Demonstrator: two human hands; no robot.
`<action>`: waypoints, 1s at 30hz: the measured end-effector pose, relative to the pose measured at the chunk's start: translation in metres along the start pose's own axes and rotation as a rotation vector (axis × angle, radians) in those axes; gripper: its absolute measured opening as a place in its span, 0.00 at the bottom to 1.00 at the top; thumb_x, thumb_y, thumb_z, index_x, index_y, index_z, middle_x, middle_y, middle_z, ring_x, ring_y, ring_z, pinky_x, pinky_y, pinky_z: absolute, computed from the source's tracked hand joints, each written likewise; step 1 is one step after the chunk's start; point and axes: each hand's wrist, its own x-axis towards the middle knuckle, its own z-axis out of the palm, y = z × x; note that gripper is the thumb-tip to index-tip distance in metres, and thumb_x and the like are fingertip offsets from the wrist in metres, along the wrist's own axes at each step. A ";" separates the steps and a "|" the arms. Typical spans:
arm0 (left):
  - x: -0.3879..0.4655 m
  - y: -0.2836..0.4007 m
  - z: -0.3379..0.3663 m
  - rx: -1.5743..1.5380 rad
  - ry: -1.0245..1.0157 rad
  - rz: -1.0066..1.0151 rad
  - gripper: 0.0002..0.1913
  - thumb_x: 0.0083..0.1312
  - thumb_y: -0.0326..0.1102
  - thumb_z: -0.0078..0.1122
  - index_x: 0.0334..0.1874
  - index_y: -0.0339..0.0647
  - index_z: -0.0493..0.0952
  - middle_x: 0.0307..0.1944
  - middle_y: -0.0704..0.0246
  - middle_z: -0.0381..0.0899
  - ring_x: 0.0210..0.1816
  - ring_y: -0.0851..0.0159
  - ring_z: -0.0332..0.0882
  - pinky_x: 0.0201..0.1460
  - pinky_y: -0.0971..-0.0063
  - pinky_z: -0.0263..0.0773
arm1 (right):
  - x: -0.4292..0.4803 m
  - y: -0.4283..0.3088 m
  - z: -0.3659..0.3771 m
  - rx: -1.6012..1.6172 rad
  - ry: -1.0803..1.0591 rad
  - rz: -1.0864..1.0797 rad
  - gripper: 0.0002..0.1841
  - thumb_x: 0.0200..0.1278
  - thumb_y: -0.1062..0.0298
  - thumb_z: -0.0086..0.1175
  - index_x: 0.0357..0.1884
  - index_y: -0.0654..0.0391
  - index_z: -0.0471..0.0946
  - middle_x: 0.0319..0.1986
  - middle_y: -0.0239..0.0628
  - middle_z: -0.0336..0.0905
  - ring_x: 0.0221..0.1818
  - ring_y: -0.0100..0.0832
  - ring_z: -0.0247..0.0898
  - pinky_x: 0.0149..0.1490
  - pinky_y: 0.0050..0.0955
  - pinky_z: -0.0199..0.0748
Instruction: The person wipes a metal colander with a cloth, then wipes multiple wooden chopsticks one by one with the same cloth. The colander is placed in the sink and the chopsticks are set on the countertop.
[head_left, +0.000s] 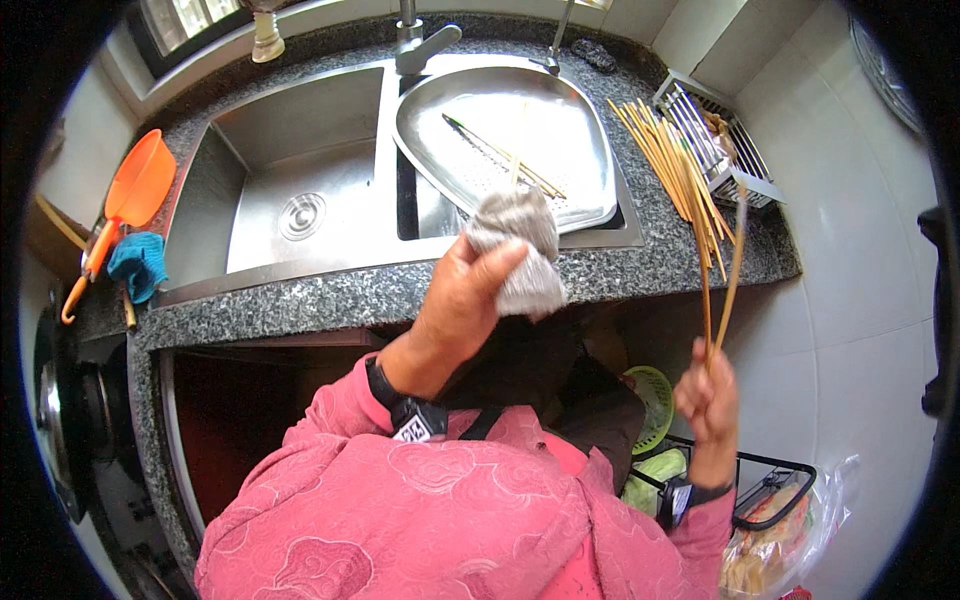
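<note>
My left hand (469, 289) grips a bunched grey-brown cloth (525, 251) in front of the sink's edge. Off to the right, my right hand (709, 394) holds wooden chopsticks (731, 281) by their lower ends, tips pointing up; they are slightly blurred. Several more chopsticks (656, 154) lie in a loose pile on the granite counter (622, 274), beside a metal rack. A few chopsticks (502, 154) rest in the stainless steel drain tray (427, 112) set over the right sink basin.
The left sink basin (311, 161) has a round drain. Above stands the faucet (420, 49). An orange scoop (139, 180) and a blue cloth (139, 266) lie at left. The slatted metal rack (739, 142) stands at right. Below are a green basket (652, 397) and a black wire rack (795, 472).
</note>
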 end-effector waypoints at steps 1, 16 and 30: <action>-0.008 0.000 -0.004 0.045 -0.009 -0.051 0.20 0.68 0.35 0.61 0.60 0.36 0.71 0.45 0.66 0.81 0.41 0.68 0.83 0.44 0.70 0.80 | 0.022 -0.013 0.015 -0.185 0.006 -0.080 0.21 0.77 0.53 0.45 0.57 0.61 0.73 0.15 0.17 0.50 0.13 0.14 0.46 0.18 0.18 0.54; -0.037 0.036 -0.058 0.274 -0.300 -0.212 0.30 0.62 0.27 0.68 0.66 0.36 0.69 0.54 0.71 0.79 0.55 0.73 0.74 0.61 0.75 0.69 | 0.283 0.027 0.195 -2.152 0.004 -0.206 0.22 0.71 0.48 0.45 0.49 0.55 0.81 0.41 0.48 0.84 0.46 0.49 0.80 0.45 0.44 0.76; -0.040 0.040 -0.060 0.308 -0.240 -0.300 0.33 0.58 0.25 0.71 0.67 0.36 0.69 0.56 0.68 0.79 0.56 0.71 0.75 0.61 0.73 0.69 | 0.284 0.022 0.178 -1.939 -0.160 -0.789 0.20 0.56 0.53 0.67 0.47 0.51 0.83 0.44 0.35 0.83 0.49 0.38 0.78 0.50 0.36 0.76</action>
